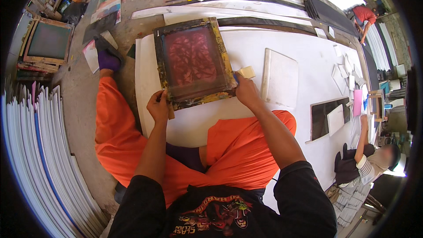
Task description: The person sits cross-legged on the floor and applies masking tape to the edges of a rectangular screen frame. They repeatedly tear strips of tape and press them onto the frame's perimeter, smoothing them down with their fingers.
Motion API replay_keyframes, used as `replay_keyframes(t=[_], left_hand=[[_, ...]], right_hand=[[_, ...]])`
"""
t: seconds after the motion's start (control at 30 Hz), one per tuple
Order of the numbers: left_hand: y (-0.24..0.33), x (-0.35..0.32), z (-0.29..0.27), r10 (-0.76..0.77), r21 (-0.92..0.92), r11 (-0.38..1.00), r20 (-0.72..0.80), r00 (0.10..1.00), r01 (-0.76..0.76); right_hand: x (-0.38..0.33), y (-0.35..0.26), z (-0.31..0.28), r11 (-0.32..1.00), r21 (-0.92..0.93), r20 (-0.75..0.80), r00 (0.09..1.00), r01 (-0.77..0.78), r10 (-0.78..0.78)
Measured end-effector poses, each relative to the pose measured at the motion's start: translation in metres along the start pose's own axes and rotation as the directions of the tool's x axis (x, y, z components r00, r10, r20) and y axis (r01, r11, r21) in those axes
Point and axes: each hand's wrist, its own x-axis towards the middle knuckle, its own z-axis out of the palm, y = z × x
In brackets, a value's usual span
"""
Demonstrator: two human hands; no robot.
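In front of me a screen-printing frame (pixel 194 59) lies slightly turned over white sheets (pixel 211 125). Its wooden border is stained with yellow, black and other paint, and its mesh is dark red with a leaf-like pattern. My left hand (pixel 157 105) pinches its lower left corner; a small tan piece sticks out beneath that corner. Closed at the lower right corner is my right hand (pixel 247 90), with a bit of something blue showing by its fingers. A pale yellow block (pixel 246 72) lies just beyond that hand. The frame's underside is hidden.
A white rectangular board (pixel 280 78) lies to the right, near a dark panel (pixel 321 121). White strips (pixel 220 11) lie across the far side. Stacked sheets (pixel 48 163) stand at left, below another screen frame (pixel 47 40). Two people (pixel 365 17) work at right.
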Motion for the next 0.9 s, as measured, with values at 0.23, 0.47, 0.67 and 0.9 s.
replay_keyframes(t=[0.23,0.47,0.67,0.9], left_hand=[[-0.012,0.007,0.0,-0.092,-0.01,0.996,0.014,0.996,0.092],[-0.011,0.012,-0.003,-0.086,0.017,0.996,0.023,0.996,0.086],[0.024,0.014,-0.009,-0.022,-0.04,0.999,0.08,0.997,0.025],[0.088,0.012,-0.009,0.094,-0.049,0.995,0.116,0.989,-0.089]], right_hand=[[-0.019,-0.012,-0.007,0.991,-0.133,0.086,0.996,-0.024,0.035],[-0.027,0.011,-0.029,0.984,-0.171,-0.066,0.997,-0.051,0.04],[0.025,0.02,-0.04,0.975,-0.205,0.041,0.995,-0.086,0.096],[0.027,0.058,-0.055,0.943,-0.179,-0.119,0.957,-0.282,0.263]])
